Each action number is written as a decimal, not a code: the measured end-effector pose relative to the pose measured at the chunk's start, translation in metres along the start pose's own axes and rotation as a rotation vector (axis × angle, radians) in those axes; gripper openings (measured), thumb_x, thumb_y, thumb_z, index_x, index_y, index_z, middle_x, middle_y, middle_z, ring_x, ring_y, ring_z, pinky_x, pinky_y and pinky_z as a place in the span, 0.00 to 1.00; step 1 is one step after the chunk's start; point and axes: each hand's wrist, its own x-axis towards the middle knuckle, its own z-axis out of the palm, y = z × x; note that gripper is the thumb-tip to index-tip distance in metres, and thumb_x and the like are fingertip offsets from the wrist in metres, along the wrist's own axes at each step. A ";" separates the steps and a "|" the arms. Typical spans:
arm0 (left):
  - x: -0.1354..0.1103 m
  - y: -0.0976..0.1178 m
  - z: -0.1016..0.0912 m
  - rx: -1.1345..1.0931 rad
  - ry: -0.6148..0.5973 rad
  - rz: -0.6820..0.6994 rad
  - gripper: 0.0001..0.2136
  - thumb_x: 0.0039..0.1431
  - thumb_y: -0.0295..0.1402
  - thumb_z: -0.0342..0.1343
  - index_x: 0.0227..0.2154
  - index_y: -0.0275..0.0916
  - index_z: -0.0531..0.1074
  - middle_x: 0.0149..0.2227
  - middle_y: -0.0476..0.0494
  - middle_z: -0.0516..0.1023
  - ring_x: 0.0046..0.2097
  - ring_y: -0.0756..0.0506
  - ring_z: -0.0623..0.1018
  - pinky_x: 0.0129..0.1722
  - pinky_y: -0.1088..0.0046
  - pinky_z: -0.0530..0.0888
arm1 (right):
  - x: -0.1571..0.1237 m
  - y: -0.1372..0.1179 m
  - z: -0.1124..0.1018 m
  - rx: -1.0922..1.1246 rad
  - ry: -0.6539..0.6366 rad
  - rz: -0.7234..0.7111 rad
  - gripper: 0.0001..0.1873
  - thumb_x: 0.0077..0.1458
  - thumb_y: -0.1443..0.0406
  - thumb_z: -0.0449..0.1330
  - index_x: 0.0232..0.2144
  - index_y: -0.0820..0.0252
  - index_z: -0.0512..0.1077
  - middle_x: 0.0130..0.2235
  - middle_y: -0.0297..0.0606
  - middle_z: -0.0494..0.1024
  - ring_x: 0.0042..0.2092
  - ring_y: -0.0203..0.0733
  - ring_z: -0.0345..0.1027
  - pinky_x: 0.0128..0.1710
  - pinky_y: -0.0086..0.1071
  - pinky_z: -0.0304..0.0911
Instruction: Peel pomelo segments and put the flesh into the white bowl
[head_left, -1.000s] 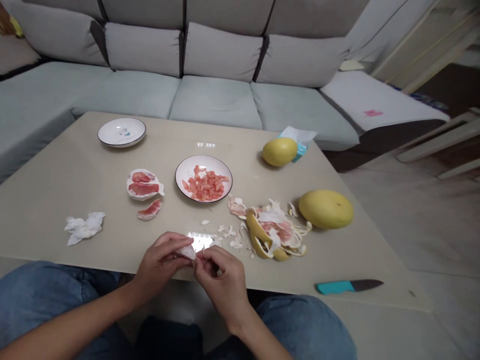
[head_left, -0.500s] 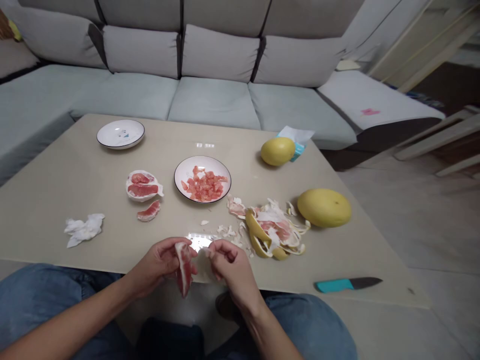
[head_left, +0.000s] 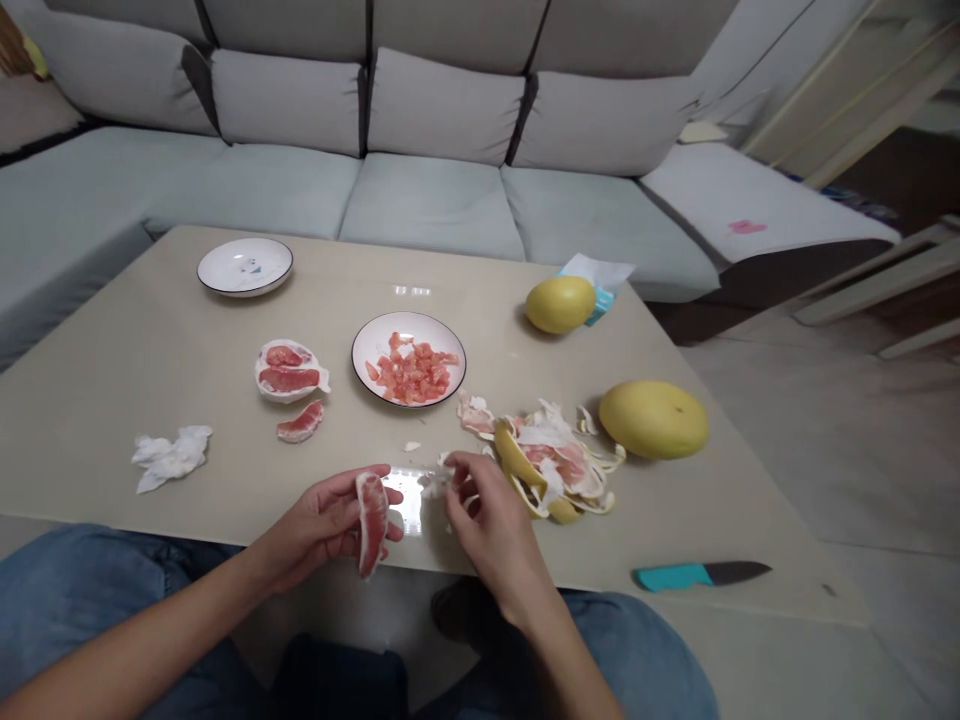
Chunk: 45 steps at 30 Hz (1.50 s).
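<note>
My left hand (head_left: 326, 525) grips a pomelo segment (head_left: 373, 525), its red flesh edged with white membrane, just above the table's front edge. My right hand (head_left: 491, 530) is a short way to the right, over white pith scraps (head_left: 435, 484), with thumb and index finger apart and nothing plainly between them. Beyond the hands, a plate (head_left: 365, 372) holds red pomelo pieces (head_left: 416, 372). To its left lie a partly peeled pomelo portion (head_left: 289, 380) and a loose segment (head_left: 301, 422). A heap of yellow peel and membrane (head_left: 555, 460) lies right of my right hand.
A knife (head_left: 701, 575) with a teal handle lies at the front right. Two whole pomelos (head_left: 652, 420) (head_left: 560, 304) sit on the right, the farther against a tissue packet (head_left: 604, 280). A crumpled tissue (head_left: 174, 457) and another plate (head_left: 245, 283) are left. A sofa (head_left: 427, 200) stands behind.
My right hand has moved right and its pinch has loosened, over the scraps. My left hand has turned the segment so more red flesh faces me. The view has shifted slightly.
</note>
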 end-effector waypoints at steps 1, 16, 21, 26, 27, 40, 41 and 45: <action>0.000 0.000 0.001 0.025 0.013 0.000 0.21 0.60 0.33 0.58 0.56 0.41 0.67 0.55 0.32 0.71 0.45 0.37 0.79 0.36 0.67 0.78 | 0.000 0.002 0.000 -0.040 -0.008 -0.015 0.03 0.56 0.66 0.56 0.33 0.59 0.69 0.32 0.36 0.71 0.31 0.38 0.64 0.30 0.30 0.59; 0.004 -0.016 0.005 0.459 0.185 0.258 0.17 0.49 0.33 0.66 0.44 0.43 0.74 0.42 0.44 0.71 0.31 0.46 0.78 0.30 0.66 0.79 | -0.019 -0.034 0.020 0.173 0.029 -0.223 0.06 0.54 0.71 0.63 0.34 0.54 0.76 0.33 0.34 0.80 0.36 0.41 0.73 0.40 0.37 0.64; 0.003 -0.017 -0.001 1.020 0.321 0.622 0.16 0.52 0.30 0.64 0.46 0.47 0.76 0.42 0.43 0.74 0.44 0.43 0.76 0.44 0.66 0.76 | -0.022 -0.035 0.026 0.167 0.075 -0.191 0.06 0.53 0.72 0.63 0.30 0.55 0.76 0.29 0.34 0.81 0.32 0.41 0.73 0.38 0.37 0.64; -0.002 -0.017 0.002 1.087 0.289 0.623 0.18 0.59 0.29 0.57 0.52 0.50 0.72 0.48 0.42 0.75 0.48 0.42 0.75 0.48 0.65 0.73 | -0.021 -0.036 0.023 0.175 0.075 -0.118 0.06 0.54 0.71 0.61 0.29 0.56 0.76 0.30 0.36 0.80 0.33 0.42 0.72 0.36 0.36 0.66; -0.002 -0.016 0.003 1.081 0.290 0.615 0.18 0.59 0.29 0.57 0.52 0.50 0.73 0.47 0.42 0.75 0.48 0.42 0.75 0.48 0.65 0.73 | -0.021 -0.036 0.023 0.178 0.066 -0.113 0.06 0.54 0.71 0.60 0.30 0.56 0.76 0.30 0.37 0.80 0.34 0.43 0.72 0.36 0.37 0.66; -0.006 -0.016 -0.002 1.088 0.297 0.670 0.16 0.56 0.26 0.60 0.46 0.50 0.78 0.44 0.49 0.80 0.49 0.39 0.75 0.54 0.64 0.69 | -0.018 -0.038 0.017 0.288 -0.058 -0.083 0.08 0.56 0.70 0.59 0.30 0.57 0.78 0.29 0.37 0.78 0.29 0.38 0.70 0.30 0.30 0.65; -0.007 -0.016 -0.002 1.081 0.297 0.672 0.15 0.56 0.26 0.61 0.45 0.49 0.78 0.44 0.48 0.80 0.49 0.38 0.75 0.55 0.63 0.69 | -0.018 -0.037 0.018 0.277 -0.054 -0.083 0.07 0.55 0.70 0.59 0.29 0.58 0.78 0.27 0.36 0.77 0.28 0.37 0.68 0.28 0.29 0.64; -0.006 -0.015 0.001 1.124 0.314 0.645 0.13 0.56 0.27 0.61 0.43 0.48 0.80 0.42 0.44 0.81 0.47 0.39 0.76 0.52 0.62 0.71 | -0.021 -0.037 0.022 0.229 -0.002 -0.089 0.07 0.52 0.72 0.58 0.26 0.59 0.75 0.24 0.33 0.72 0.24 0.34 0.62 0.23 0.27 0.59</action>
